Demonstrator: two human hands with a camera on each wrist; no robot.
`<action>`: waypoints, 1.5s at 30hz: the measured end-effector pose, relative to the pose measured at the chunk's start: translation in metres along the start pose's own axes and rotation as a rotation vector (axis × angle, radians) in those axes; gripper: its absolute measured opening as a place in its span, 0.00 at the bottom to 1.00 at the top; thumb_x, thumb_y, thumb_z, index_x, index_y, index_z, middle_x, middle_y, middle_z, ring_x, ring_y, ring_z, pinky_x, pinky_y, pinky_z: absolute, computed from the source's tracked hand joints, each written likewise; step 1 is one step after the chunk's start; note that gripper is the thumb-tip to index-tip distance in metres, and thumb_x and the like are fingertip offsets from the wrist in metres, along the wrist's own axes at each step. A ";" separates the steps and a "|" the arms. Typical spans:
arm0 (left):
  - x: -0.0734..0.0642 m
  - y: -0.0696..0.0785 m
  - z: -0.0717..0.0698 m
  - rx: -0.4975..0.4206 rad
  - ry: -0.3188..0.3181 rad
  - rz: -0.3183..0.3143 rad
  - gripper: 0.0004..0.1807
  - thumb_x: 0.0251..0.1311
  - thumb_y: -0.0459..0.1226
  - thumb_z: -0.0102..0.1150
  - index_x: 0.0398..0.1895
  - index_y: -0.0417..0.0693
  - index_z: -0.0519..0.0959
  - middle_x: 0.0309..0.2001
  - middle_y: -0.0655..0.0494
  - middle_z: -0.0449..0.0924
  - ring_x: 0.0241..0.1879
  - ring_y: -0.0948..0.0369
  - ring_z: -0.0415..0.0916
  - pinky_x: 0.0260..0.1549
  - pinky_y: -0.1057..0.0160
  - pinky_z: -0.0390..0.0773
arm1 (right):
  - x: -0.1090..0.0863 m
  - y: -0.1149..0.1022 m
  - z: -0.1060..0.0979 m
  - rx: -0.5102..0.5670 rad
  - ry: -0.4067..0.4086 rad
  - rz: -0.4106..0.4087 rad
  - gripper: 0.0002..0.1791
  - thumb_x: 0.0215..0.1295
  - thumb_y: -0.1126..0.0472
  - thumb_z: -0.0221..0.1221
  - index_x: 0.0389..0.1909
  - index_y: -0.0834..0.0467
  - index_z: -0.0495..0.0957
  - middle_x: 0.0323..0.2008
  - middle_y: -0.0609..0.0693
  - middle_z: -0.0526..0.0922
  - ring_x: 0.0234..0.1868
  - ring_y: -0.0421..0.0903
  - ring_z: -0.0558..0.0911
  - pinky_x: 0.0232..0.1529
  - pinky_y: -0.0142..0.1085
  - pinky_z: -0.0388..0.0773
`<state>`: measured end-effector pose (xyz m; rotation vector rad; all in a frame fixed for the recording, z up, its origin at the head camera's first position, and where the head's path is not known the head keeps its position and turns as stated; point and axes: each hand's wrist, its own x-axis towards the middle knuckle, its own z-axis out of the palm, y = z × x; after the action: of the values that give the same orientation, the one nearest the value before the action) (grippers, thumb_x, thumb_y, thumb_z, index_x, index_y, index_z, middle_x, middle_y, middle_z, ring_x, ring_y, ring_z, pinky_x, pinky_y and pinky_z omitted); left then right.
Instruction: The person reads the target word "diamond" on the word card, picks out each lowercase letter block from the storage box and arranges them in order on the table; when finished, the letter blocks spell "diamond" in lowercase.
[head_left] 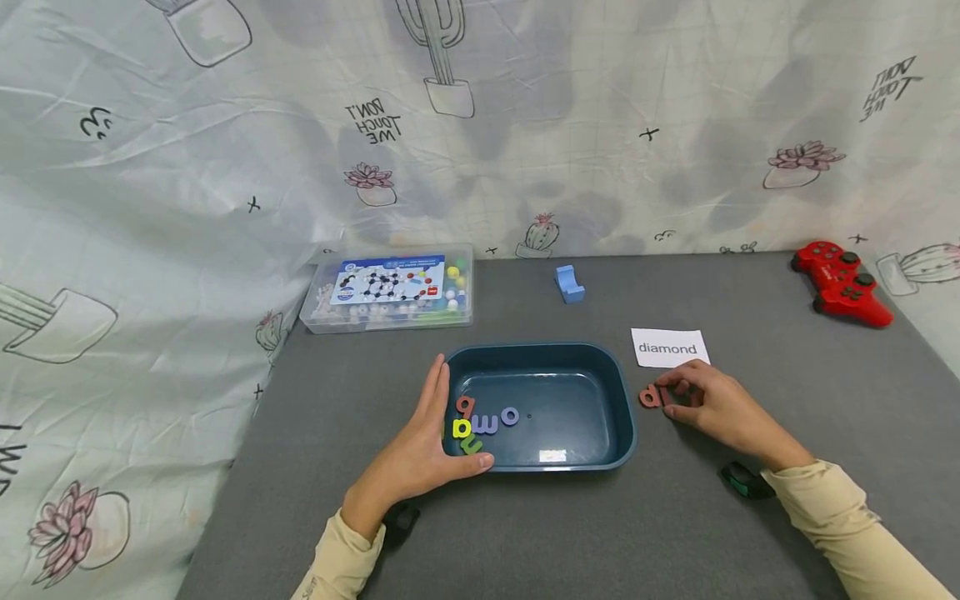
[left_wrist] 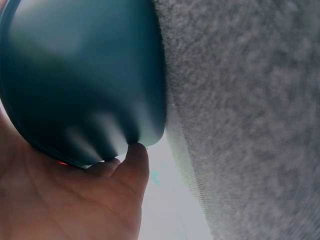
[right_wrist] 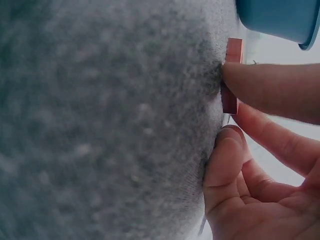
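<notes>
My left hand [head_left: 416, 446] rests at the left end of a dark blue tray [head_left: 577, 354], its straight fingers along the outer wall and thumb over the front rim. In the left wrist view, fingertips [left_wrist: 136, 155] touch the tray's outer wall [left_wrist: 90, 75]. Inside the tray lie a red letter [head_left: 465, 406], a yellow letter [head_left: 461, 428], a green letter [head_left: 471, 444], a purple m [head_left: 484, 425] and a purple o [head_left: 510, 416]. My right hand [head_left: 716, 408] pinches a thin dark-red letter [head_left: 664, 396] on the table, right beside an orange-red d [head_left: 648, 397].
A white card [head_left: 667, 342] printed "diamond" lies just behind the right hand. Farther back are a clear plastic box [head_left: 390, 317] of molecule-model parts, a light blue holder [head_left: 570, 285] and a red game controller [head_left: 842, 283]. A patterned cloth [head_left: 600, 125] hangs behind the grey table [head_left: 570, 542].
</notes>
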<state>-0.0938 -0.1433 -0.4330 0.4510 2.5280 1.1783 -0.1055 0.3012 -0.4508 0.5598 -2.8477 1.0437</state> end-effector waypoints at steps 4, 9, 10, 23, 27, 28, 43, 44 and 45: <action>-0.001 0.001 0.000 -0.003 0.001 0.003 0.74 0.57 0.58 0.78 0.89 0.59 0.28 0.87 0.59 0.18 0.84 0.43 0.35 0.71 0.27 0.55 | 0.000 0.000 0.000 0.008 -0.007 0.005 0.20 0.55 0.72 0.78 0.49 0.64 0.85 0.39 0.48 0.77 0.33 0.39 0.73 0.32 0.34 0.71; 0.000 0.001 0.000 -0.003 0.004 0.006 0.74 0.57 0.58 0.78 0.88 0.60 0.28 0.87 0.59 0.18 0.85 0.44 0.34 0.71 0.27 0.55 | 0.000 0.000 -0.001 -0.001 0.000 -0.004 0.19 0.55 0.72 0.77 0.48 0.63 0.86 0.40 0.48 0.78 0.34 0.39 0.73 0.32 0.35 0.72; 0.000 0.001 0.000 -0.003 0.005 0.008 0.74 0.57 0.58 0.78 0.88 0.60 0.28 0.87 0.60 0.18 0.85 0.44 0.34 0.71 0.27 0.55 | -0.001 0.000 -0.001 -0.006 0.002 -0.006 0.18 0.55 0.72 0.77 0.47 0.63 0.86 0.40 0.48 0.78 0.34 0.39 0.73 0.32 0.35 0.72; -0.001 0.000 0.001 -0.004 0.002 0.019 0.74 0.57 0.60 0.77 0.88 0.62 0.27 0.87 0.61 0.18 0.85 0.45 0.35 0.71 0.28 0.58 | -0.003 0.001 0.001 -0.032 0.005 0.021 0.19 0.56 0.70 0.78 0.48 0.64 0.86 0.40 0.48 0.79 0.34 0.39 0.74 0.32 0.35 0.72; -0.001 -0.001 0.001 -0.008 0.000 0.029 0.74 0.58 0.60 0.77 0.88 0.62 0.27 0.87 0.61 0.18 0.85 0.45 0.35 0.71 0.28 0.57 | -0.004 0.001 0.000 -0.030 0.018 0.010 0.18 0.56 0.70 0.78 0.48 0.63 0.86 0.40 0.48 0.79 0.34 0.38 0.74 0.32 0.35 0.73; -0.001 -0.001 0.000 -0.009 0.000 0.029 0.74 0.58 0.60 0.77 0.88 0.61 0.27 0.87 0.60 0.18 0.85 0.45 0.34 0.71 0.28 0.57 | -0.003 0.001 0.000 -0.029 0.020 0.008 0.19 0.56 0.71 0.77 0.48 0.63 0.86 0.40 0.48 0.79 0.34 0.38 0.74 0.32 0.35 0.72; -0.001 -0.002 0.001 -0.005 0.004 0.011 0.74 0.57 0.61 0.77 0.88 0.64 0.27 0.87 0.62 0.18 0.85 0.46 0.35 0.71 0.28 0.57 | -0.006 -0.004 -0.004 0.097 0.015 0.062 0.21 0.65 0.70 0.73 0.58 0.67 0.82 0.46 0.56 0.82 0.40 0.37 0.80 0.36 0.32 0.80; -0.001 -0.001 0.001 -0.006 0.004 0.010 0.74 0.56 0.60 0.78 0.88 0.64 0.27 0.87 0.62 0.18 0.85 0.46 0.35 0.71 0.28 0.56 | -0.006 -0.006 -0.006 0.117 0.022 0.070 0.20 0.66 0.70 0.71 0.58 0.67 0.82 0.47 0.57 0.83 0.41 0.36 0.81 0.36 0.31 0.80; -0.002 -0.002 0.001 -0.007 0.006 0.010 0.74 0.56 0.60 0.78 0.88 0.64 0.27 0.87 0.61 0.18 0.85 0.46 0.35 0.71 0.28 0.56 | -0.005 -0.008 -0.007 0.139 0.026 0.075 0.19 0.68 0.70 0.70 0.59 0.67 0.82 0.49 0.58 0.83 0.42 0.35 0.81 0.37 0.30 0.81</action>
<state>-0.0923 -0.1443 -0.4347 0.4595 2.5281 1.1938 -0.0987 0.3016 -0.4412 0.4469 -2.8089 1.2593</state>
